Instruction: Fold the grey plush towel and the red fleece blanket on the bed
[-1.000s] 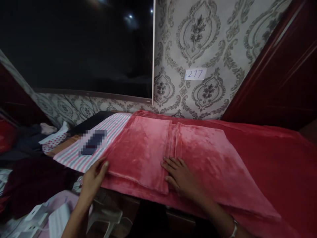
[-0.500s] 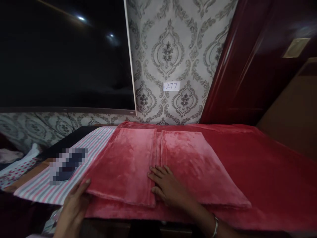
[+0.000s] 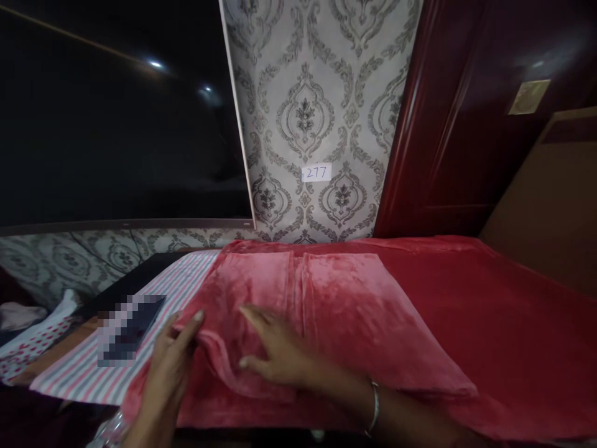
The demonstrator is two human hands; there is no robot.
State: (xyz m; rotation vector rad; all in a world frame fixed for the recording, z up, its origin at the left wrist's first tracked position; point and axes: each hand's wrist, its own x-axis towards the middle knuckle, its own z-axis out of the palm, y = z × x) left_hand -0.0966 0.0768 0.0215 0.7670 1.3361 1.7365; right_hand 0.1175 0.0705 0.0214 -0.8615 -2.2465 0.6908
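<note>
A folded pink plush cloth (image 3: 354,311) lies on a red blanket (image 3: 504,323) that covers the table. My left hand (image 3: 172,364) grips the cloth's near left corner and lifts it, so the edge bunches into a fold. My right hand (image 3: 273,351) rests flat on the left panel of the cloth, fingers spread, just right of the raised corner. A bracelet sits on my right wrist.
A striped pink and grey cloth (image 3: 88,367) lies left of the plush cloth with a dark phone (image 3: 130,330) on it. A dark screen (image 3: 116,124) hangs on the patterned wall, with a paper tag marked 277 (image 3: 316,172). A red door (image 3: 466,124) stands at right.
My left hand has taken hold of the cloth's near left corner and raised it. My right hand slid left from the centre seam onto the left panel. The view shifted slightly.
</note>
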